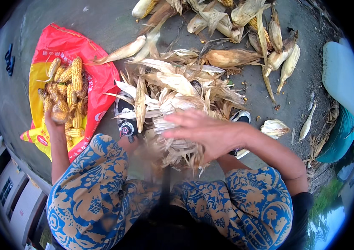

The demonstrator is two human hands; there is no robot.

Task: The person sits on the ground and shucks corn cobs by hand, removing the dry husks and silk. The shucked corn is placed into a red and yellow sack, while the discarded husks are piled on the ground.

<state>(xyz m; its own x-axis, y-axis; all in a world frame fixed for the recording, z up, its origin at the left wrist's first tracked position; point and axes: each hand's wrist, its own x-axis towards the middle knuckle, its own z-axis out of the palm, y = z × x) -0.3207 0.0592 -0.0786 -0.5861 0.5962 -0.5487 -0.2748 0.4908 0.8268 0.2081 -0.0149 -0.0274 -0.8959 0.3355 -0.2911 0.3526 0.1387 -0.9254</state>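
Observation:
My left hand point(54, 120) is at the lower part of a pile of husked corn cobs point(71, 93), with its fingers around the end of a yellow cob point(59, 116). The cobs lie on a red and yellow plastic sack point(101, 62) at the left. My right hand point(200, 132), blurred, is spread with its fingers apart over a heap of dry corn husks point(177, 103) between my feet. Nothing shows in its grasp; its palm is hidden. An unhusked brown ear point(231, 58) lies just beyond the heap.
More ears in husks point(217, 18) lie at the top on the concrete ground point(101, 18). Loose kernels and a husk piece point(274, 128) are at the right. A pale plastic container point(341, 75) and a teal object point(339, 137) stand at the right edge. Dark sandals point(9, 60) lie far left.

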